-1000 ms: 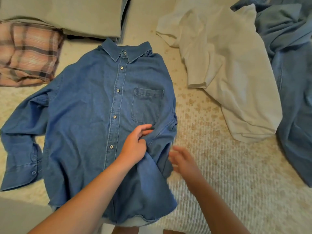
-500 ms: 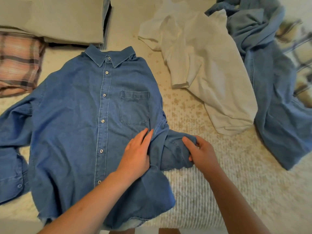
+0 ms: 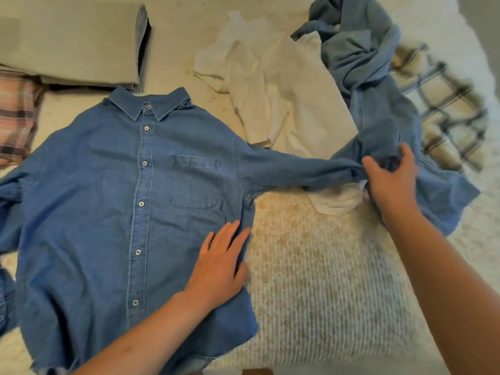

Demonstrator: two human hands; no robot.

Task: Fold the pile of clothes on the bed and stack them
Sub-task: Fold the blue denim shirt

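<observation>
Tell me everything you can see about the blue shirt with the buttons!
The blue button shirt looks like denim. It lies flat and face up on the bed, buttoned shut, collar pointing away. It has pale round buttons down the front and one chest pocket. The left hand presses flat on its side near the hem. The right hand grips the end of one sleeve, stretched straight out over a white garment. The other sleeve lies crumpled at the picture's left edge.

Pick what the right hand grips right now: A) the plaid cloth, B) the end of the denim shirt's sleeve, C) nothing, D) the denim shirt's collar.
B: the right hand curls its fingers round the end of the sleeve, pulled out straight from the denim shirt.
</observation>
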